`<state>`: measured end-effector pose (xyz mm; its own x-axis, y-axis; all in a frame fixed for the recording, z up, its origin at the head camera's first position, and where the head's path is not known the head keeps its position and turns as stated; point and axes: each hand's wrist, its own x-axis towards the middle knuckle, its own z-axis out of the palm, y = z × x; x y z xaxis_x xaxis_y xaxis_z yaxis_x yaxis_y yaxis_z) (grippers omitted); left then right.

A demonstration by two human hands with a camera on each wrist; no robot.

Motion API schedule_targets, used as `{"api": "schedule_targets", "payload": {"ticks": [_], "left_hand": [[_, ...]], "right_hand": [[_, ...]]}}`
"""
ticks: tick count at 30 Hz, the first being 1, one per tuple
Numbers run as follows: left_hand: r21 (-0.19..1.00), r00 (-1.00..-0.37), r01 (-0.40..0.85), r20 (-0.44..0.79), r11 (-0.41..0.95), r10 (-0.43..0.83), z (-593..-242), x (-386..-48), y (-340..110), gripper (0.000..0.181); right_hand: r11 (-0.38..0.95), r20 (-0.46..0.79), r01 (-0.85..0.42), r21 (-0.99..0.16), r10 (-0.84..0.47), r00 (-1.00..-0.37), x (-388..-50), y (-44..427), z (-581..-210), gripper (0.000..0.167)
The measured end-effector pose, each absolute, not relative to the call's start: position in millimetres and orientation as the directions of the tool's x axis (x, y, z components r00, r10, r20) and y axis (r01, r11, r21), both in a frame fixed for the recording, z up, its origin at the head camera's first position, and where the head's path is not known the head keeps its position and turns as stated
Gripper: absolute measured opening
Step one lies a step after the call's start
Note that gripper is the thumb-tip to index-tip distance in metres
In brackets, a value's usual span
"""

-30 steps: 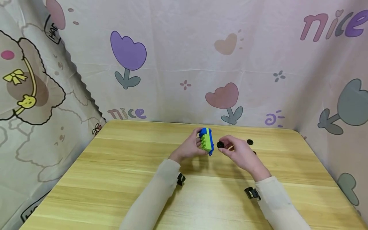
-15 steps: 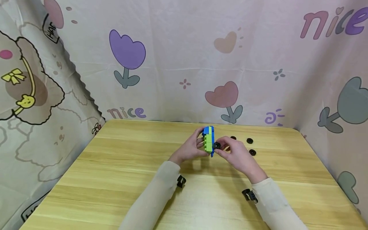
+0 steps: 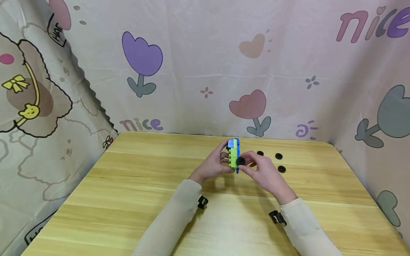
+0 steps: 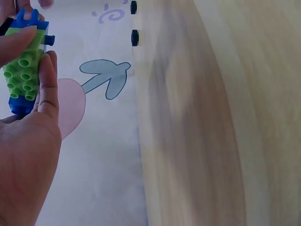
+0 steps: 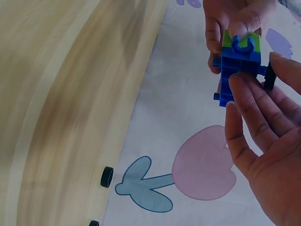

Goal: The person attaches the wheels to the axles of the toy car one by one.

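Observation:
My left hand (image 3: 213, 164) grips a toy block car (image 3: 233, 156) in green and blue, holding it up above the table on its side edge. In the left wrist view the green studs of the car (image 4: 24, 70) face the camera, between thumb and fingers. My right hand (image 3: 264, 172) pinches a small black wheel (image 3: 240, 161) against the car's blue base. From the right wrist view, the wheel (image 5: 270, 77) sits at a blue axle peg, with the right thumb on its outer face. Fingers of the right hand (image 5: 277, 150) touch the blue underside. Bare pegs show on the opposite side.
Three loose black wheels lie on the wooden table (image 3: 128, 185) beyond the right hand: one wheel (image 3: 260, 153) close to the fingers, another wheel (image 3: 279, 156) farther right, and a nearer wheel (image 3: 281, 169). A printed curtain (image 3: 192, 42) hangs behind the table.
My right hand has moved left, bringing the wheel from apart to against the car's base. The left hand has turned the car slightly and still holds it.

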<state>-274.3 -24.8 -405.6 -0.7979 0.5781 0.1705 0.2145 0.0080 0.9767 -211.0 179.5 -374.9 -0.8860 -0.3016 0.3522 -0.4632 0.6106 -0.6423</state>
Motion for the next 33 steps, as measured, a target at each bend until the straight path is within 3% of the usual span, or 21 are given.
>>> {"api": "schedule_targets", "payload": {"ticks": [6,15,22,33], "left_hand": [[0.977,-0.798,0.215,0.178,-0.004,0.575,-404,-271,-24,0.109],[0.970,-0.819,0.241,0.212,-0.016,0.533,-402,-268,-23,0.083],[0.970,-0.826,0.241,0.214,-0.016,0.521,-399,-266,-21,0.085],[0.975,-0.823,0.220,0.205,-0.034,0.530,-380,-252,-24,0.083]], "right_hand": [[0.614,0.355,-0.465,-0.638,-0.302,-0.885,-210,179,-375,0.028],[0.609,0.372,-0.484,-0.628,-0.311,-0.874,-210,177,-378,0.028],[0.605,0.362,-0.479,-0.636,-0.314,-0.878,-208,176,-379,0.027],[0.557,0.315,-0.419,-0.717,-0.278,-0.907,-208,178,-382,0.012]]}}
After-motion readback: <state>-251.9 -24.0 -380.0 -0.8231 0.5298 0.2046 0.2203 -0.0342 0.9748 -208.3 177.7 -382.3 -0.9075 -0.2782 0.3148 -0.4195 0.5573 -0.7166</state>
